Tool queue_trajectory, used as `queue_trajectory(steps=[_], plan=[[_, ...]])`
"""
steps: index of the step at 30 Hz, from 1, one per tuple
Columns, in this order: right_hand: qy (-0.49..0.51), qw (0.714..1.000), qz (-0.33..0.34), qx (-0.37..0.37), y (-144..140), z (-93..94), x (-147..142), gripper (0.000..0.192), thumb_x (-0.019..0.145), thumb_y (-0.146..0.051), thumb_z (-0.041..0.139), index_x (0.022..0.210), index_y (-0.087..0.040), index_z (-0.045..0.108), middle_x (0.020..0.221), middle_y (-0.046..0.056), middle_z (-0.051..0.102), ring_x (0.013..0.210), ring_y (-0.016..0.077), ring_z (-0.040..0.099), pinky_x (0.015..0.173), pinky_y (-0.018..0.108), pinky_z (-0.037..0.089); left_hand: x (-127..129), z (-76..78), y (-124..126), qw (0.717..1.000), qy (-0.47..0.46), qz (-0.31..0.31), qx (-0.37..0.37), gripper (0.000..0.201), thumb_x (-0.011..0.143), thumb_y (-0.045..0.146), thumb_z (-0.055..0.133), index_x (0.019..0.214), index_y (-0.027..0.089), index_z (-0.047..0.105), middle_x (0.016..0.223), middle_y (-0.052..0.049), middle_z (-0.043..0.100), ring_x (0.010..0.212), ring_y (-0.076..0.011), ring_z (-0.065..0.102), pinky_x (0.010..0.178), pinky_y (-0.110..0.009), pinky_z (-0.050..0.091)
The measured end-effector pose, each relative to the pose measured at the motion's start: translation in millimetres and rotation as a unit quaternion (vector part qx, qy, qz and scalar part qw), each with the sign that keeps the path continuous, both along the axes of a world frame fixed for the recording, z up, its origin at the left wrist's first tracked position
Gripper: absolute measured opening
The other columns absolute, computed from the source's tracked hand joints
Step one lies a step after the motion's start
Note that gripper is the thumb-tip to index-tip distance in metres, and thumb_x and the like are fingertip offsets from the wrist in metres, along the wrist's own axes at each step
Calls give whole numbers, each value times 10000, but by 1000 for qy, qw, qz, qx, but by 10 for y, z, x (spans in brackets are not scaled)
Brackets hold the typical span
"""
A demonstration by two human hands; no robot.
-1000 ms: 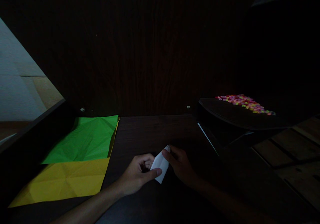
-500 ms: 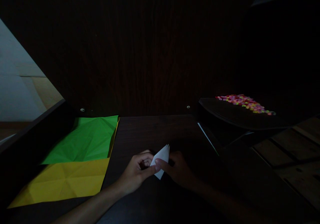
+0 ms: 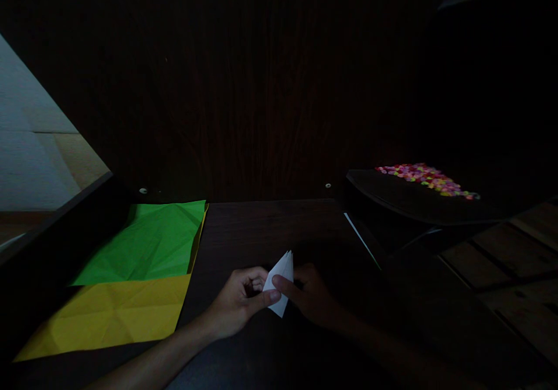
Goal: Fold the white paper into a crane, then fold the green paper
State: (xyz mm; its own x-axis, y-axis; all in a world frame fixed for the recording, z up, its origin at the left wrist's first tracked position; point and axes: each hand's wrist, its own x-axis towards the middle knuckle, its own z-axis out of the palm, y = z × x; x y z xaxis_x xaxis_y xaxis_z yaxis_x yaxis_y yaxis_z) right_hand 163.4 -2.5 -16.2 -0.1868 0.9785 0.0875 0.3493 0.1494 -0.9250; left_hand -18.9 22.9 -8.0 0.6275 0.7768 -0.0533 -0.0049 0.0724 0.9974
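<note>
Both hands pinch 1 small folded white paper (image 3: 279,279) just above the dark table (image 3: 261,227): the left hand (image 3: 238,300) closes thumb and fingers on its left edge, the right hand (image 3: 311,297) on its right. It looks light, thin and easily creased (best held by folded edges).

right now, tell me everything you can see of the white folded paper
The white folded paper is a small, flat, kite-like shape with layered edges fanning at its upper tip. It is held just above the dark table, tilted, tip pointing up and away. The left hand pinches its lower left side with thumb and forefinger; the right hand grips its right edge.
</note>
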Motion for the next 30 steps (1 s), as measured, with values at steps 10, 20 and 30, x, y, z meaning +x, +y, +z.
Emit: queue_trajectory(steps=[10, 20, 30], plan=[[73, 996, -7, -41, -38, 55, 2, 549, 860, -650, 487, 569, -185, 479, 545, -22, 449, 513, 108, 421, 480, 225, 341, -6, 23, -35, 998, 45, -34, 40, 205, 794, 315, 715, 727, 140, 632, 691, 9, 586, 669, -128, 509, 652, -250, 418], [87, 995, -24, -46, -36, 55, 4, 628, 844, -733, 433, 523, -193, 435, 495, -23, 425, 457, 101, 404, 446, 235, 314, -3, 28, -39, 997, 64, -34, 32, 232, 761, 354, 748, 788, 140, 664, 715, -6, 625, 671, -137, 537, 651, -258, 434], [30, 989, -17, 141, 2, 80, 68, 485, 890, -583, 510, 624, -182, 570, 572, -11, 517, 515, 117, 471, 513, 241, 381, 19, 15, -11, 985, 49, 77, 149, 120, 789, 277, 730, 788, 161, 700, 790, -34, 636, 723, -156, 571, 658, -252, 443]])
